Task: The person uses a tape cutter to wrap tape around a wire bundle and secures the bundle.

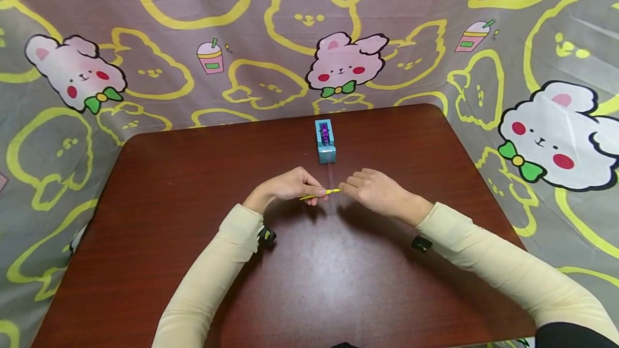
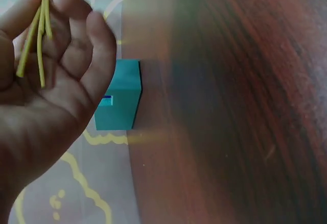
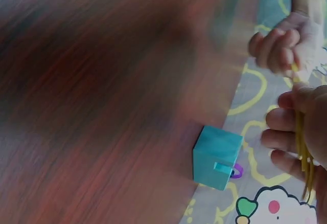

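Observation:
Several thin yellow strands (image 1: 333,191) stretch in a bunch between my two hands, just above the table. My left hand (image 1: 290,183) pinches them between thumb and fingers, and loose ends (image 2: 41,55) fan out across its palm. At the other end my right hand (image 1: 374,192) pinches the same bunch; more tails (image 3: 305,160) dangle along its inner side in the right wrist view. The fingertips of both hands are close together, with a short stretch of yellow showing. Beyond the hands stands a turquoise block-shaped holder (image 1: 326,155) with a purple part (image 1: 324,133) set in its top.
The dark brown wooden table (image 1: 203,176) has rounded far corners. A curtain (image 1: 271,82) printed with cartoon rabbits hangs along its back and sides. Small dark devices (image 1: 422,243) are worn at both wrists.

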